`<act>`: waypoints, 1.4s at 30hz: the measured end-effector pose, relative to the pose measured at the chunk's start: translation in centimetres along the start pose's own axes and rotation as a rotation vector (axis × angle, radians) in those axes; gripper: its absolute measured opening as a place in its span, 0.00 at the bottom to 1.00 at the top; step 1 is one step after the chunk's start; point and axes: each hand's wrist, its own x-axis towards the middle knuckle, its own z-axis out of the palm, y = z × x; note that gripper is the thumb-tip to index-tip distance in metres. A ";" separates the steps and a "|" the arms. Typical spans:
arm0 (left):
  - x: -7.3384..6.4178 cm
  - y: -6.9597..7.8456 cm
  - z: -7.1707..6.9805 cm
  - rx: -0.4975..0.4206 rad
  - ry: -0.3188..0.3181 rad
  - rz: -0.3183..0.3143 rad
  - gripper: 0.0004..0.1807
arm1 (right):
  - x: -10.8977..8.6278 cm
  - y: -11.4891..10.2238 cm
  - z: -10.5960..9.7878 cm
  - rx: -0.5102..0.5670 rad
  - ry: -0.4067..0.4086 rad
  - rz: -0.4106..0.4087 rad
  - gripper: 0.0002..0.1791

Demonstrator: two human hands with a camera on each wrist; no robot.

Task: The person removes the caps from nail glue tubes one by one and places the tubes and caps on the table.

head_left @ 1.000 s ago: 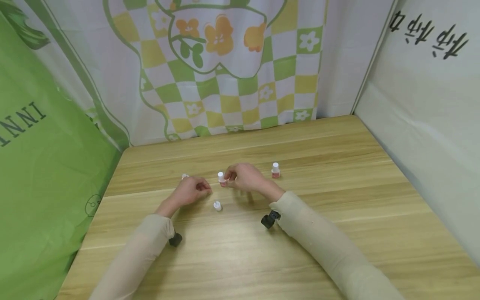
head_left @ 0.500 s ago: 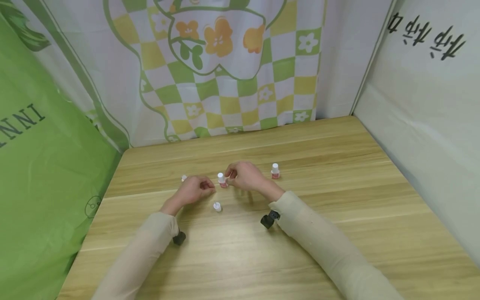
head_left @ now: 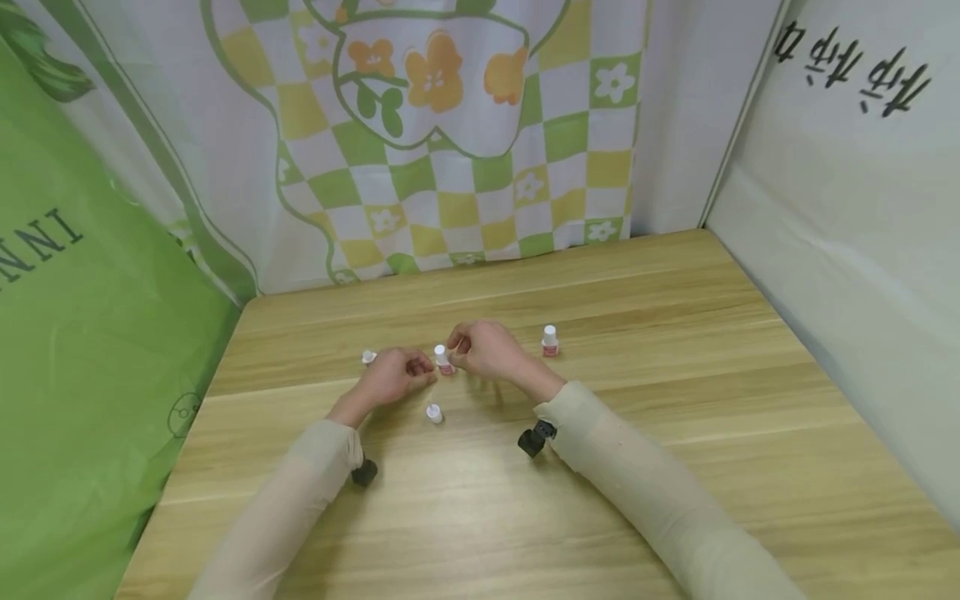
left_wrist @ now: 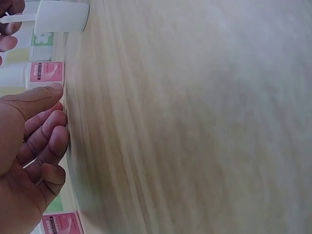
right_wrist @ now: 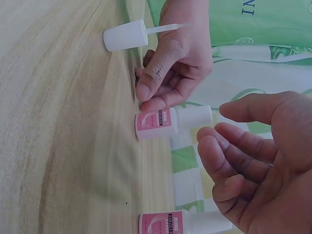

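Observation:
A small nail glue bottle (head_left: 444,361) with a pink label and white cap stands upright between my hands. Beside it, my left hand (head_left: 396,377) has loosely bent fingers, the tips right at the bottle's lower side. From the other side my right hand (head_left: 489,350) hovers, thumb and fingertips (right_wrist: 207,134) close to the white cap, a gap showing in the right wrist view. Nearer the body a loose white cap (right_wrist: 125,36) stands on the table, its thin brush (right_wrist: 165,28) pointing up. Neither hand holds anything visible.
Another capped nail glue bottle (head_left: 551,342) stands to the right. Past my left hand a small white item (head_left: 368,357) shows, partly hidden by the hand. The wooden table (head_left: 637,300) meets a patterned curtain (head_left: 457,208) at the back and a green cloth (head_left: 112,333) at left.
My left hand has moved right, closer to the middle bottle, uncovering more of the white item behind it. The right hand stays almost in place beside the bottle, and the loose cap stands unmoved.

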 end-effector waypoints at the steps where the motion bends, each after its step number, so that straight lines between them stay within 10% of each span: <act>1: 0.0 0.0 0.0 -0.002 0.001 0.003 0.06 | 0.0 0.0 0.0 0.004 0.000 0.001 0.10; 42: 0.8 0.4 0.6 -0.023 0.005 0.031 0.07 | 0.8 -0.5 1.0 -0.014 0.049 0.007 0.12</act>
